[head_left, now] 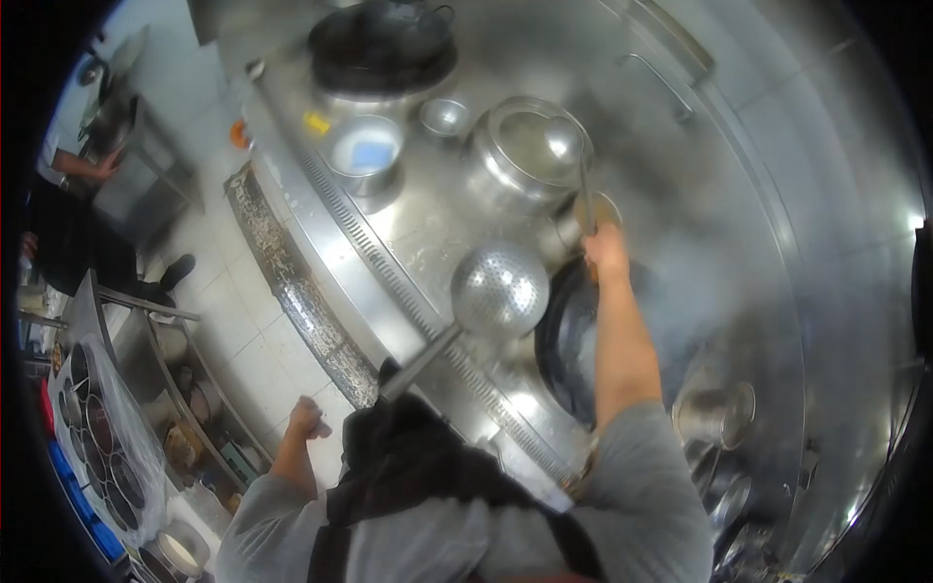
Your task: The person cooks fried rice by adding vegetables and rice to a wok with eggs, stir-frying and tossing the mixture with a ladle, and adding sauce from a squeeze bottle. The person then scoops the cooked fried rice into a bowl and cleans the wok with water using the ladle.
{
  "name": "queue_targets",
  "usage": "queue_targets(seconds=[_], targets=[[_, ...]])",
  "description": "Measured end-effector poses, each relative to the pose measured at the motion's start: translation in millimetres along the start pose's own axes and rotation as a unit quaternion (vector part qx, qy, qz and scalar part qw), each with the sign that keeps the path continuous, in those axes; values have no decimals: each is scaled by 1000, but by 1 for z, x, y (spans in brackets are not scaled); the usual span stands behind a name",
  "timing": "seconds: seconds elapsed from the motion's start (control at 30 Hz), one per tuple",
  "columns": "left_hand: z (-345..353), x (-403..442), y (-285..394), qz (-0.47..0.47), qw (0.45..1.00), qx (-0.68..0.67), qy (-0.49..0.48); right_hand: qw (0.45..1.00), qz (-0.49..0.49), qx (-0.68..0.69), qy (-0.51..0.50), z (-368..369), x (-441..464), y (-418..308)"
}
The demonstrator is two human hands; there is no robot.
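Observation:
My right hand (pixel 606 250) is wrapped round the handle of a ladle (pixel 564 140), whose bowl is over the open metal pot (pixel 496 160). Steam rises around my right forearm, beside a dark wok (pixel 561 340). My left hand (pixel 307 418) hangs low over the floor, fingers curled, touching nothing visible. A round perforated strainer (pixel 501 291) lies on the steel counter (pixel 418 228), its handle pointing toward my body.
Another dark wok (pixel 382 49) sits at the back, near a small metal bowl (pixel 444 117) and a pot with a blue item (pixel 364 155). A person (pixel 78 214) stands at far left. Shelving (pixel 194 389) is at lower left.

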State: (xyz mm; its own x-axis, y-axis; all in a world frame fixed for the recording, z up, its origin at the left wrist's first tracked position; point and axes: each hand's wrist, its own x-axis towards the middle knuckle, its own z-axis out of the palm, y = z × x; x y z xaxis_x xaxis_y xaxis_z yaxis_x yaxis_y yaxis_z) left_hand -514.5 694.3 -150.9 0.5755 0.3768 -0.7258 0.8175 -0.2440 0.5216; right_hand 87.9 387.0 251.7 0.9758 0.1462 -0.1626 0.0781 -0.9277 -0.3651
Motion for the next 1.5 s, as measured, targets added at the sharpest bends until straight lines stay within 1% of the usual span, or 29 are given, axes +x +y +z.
queue_targets(seconds=[0.03,0.07,0.1,0.13,0.17,0.2,0.23,0.27,0.37,0.43,0.53,0.63,0.7,0.8,0.9,0.97,1.03,1.07,1.1,1.13,1.17,1.23,1.27,1.3,1.33,1.37,1.43,1.47,1.5], targets=[[-14,7,16,34,997,-33,-58,1000,-3,0,-9,12,13,-15],[-10,23,18,41,999,-20,4,990,37,120,-62,20,20,-27],[-19,32,30,43,999,12,-11,961,80,239,-112,26,24,-36],[-15,46,21,11,996,-58,59,913,84,367,-154,25,29,-37],[-8,64,12,-17,983,-127,130,911,88,371,-155,31,31,-34],[-13,70,14,-16,984,-121,128,848,96,502,-142,36,31,-27],[-20,75,17,19,973,-123,192,766,102,623,-123,38,27,-18],[-28,83,23,57,957,-125,255,763,100,631,-101,28,8,-22],[-90,22,143,100,922,-308,213,726,66,683,-43,8,-29,-4],[-119,-18,218,190,896,-364,169,714,8,700,-25,-4,-51,25],[-134,-80,305,256,920,-234,181,707,25,707,14,-38,-115,63],[-97,-127,364,352,894,-271,64,729,-9,683,50,-79,-181,92],[-56,-148,378,438,884,-152,55,757,14,651,56,-97,-227,120],[25,-146,377,432,899,-68,16,786,40,610,86,-106,-277,173],[104,-104,346,396,918,12,28,804,87,580,95,-114,-321,216],[124,-84,325,465,863,127,150,856,164,479,108,-114,-346,240],[127,-85,323,472,861,118,148,874,149,458,63,-96,-361,305],[125,-89,324,411,900,95,107,965,95,228,93,-88,-373,322],[124,-93,327,346,933,72,68,992,32,-15,117,-81,-385,336],[120,-106,335,324,942,68,54,991,111,-43,68,-87,-402,313],[121,-108,331,324,942,71,58,991,109,-39,68,-78,-416,317],[121,-108,328,432,877,59,202,989,67,-104,79,-61,-437,328],[119,-125,342,447,861,61,233,989,65,-101,81,-57,-445,322],[124,-143,358,449,860,64,235,996,68,-16,52,-53,-453,309],[135,-168,381,477,855,44,196,995,70,69,22,-52,-459,304],[148,-190,402,504,849,24,157,995,67,74,22,-46,-452,312],[178,-225,446,690,703,109,130,924,98,344,-130,-32,-421,329],[201,-236,462,688,692,179,123,924,95,349,-126,-33,-411,325],[217,-244,473,683,678,247,114,972,47,223,-58,-32,-400,313]])
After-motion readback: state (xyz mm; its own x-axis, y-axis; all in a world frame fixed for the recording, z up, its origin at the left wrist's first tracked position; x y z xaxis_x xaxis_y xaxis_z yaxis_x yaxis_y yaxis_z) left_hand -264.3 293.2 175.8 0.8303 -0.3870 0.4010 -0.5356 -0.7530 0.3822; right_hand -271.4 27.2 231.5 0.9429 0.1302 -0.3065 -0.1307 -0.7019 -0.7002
